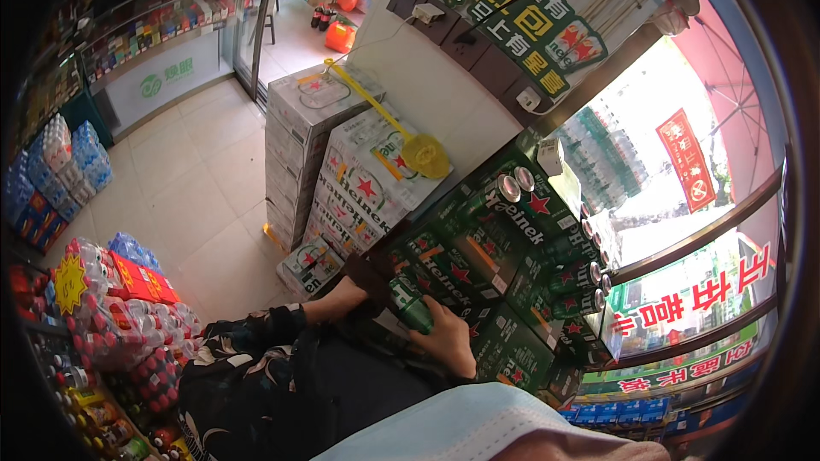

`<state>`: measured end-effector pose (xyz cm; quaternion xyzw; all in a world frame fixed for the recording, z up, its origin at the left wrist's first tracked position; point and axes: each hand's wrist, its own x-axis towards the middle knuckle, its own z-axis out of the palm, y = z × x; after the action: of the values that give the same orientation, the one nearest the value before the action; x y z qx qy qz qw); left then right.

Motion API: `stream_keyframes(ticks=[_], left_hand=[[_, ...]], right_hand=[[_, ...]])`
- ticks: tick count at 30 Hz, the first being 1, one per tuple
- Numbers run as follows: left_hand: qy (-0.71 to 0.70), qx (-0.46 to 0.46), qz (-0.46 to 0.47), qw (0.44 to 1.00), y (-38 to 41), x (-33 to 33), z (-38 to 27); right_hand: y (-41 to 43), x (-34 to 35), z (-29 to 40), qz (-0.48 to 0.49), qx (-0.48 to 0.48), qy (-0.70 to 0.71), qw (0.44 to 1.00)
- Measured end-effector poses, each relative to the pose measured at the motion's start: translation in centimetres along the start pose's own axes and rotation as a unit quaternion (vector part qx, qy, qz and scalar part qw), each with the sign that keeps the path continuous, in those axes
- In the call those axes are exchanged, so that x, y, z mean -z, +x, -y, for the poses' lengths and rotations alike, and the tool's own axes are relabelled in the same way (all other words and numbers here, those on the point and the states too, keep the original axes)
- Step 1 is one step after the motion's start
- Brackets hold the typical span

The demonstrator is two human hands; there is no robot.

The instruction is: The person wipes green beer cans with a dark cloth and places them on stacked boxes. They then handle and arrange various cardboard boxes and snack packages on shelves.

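Observation:
My right hand (448,336) grips a green Heineken beer can (412,308) around its side, close to my body. A dark brown cloth (370,275) is held in my left hand (336,299), against the can's far-left end; the left fingers are largely hidden by the cloth. Just beyond both hands rise stacked green Heineken cartons (442,272). Two cans (508,189) stand on the upper cartons with their silver tops showing. Several more green cans (576,285) stand on the cartons on the right, by the window.
White Heineken cartons (365,186) are stacked beyond my left hand, with a yellow fly swatter (423,155) on them. A small white carton pack (311,267) sits at their foot. Wrapped bottles (122,307) line the left. A glass display counter (160,70) stands farther off.

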<state>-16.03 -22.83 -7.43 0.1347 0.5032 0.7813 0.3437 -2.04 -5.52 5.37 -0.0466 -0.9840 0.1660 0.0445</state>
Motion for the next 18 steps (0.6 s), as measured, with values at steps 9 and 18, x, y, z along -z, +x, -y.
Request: stream_keyframes(ticks=[9,18], left_hand=[[0.087,-0.04,0.014,0.995,0.0,-0.3,-0.5],[0.044,-0.12,0.062,0.99,1.1,-1.1,-3.0]], right_hand=[[-0.2,-0.2,2.1,0.05,-0.015,0.018,0.998],[-1.2,-2.6,-3.3,0.128,-0.167,0.484,0.85]])
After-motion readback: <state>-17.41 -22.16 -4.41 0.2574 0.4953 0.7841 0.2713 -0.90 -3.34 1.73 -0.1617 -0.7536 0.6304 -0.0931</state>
